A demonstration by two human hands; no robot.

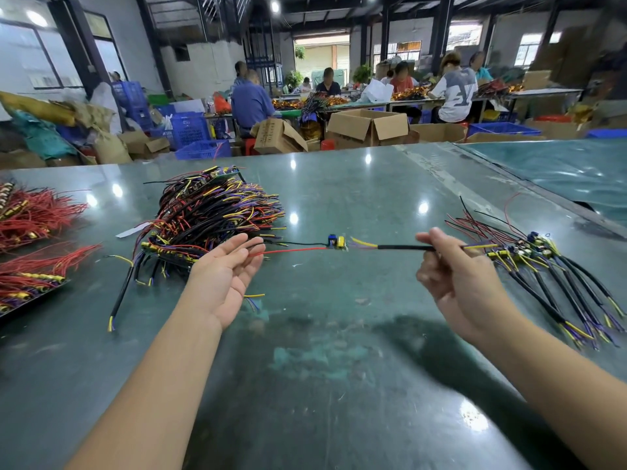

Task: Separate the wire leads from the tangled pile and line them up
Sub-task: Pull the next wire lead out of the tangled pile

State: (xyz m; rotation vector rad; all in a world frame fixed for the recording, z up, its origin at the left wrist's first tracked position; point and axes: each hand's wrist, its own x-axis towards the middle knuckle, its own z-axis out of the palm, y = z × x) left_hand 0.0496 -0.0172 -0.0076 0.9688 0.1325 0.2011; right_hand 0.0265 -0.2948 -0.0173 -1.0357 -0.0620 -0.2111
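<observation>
Progress, judged: early. Sorted row (549,266) near right edge of table (339,368), roughly a dozen leads fanned side by side. Tangled pile (210,218) toward far left still large, most work left.

One lead (339,242) stretched in air over table middle. Right hand (451,266) pinches its black sleeve, fingers curled. Left hand (227,266) palm up, fingers nearly straight, red and black tails lying across fingertips, no grip.

Red-wire bundles (34,232) at left edge. Containers: open cardboard boxes (369,127), blue crates (190,128) beyond table; contents unreadable.
</observation>
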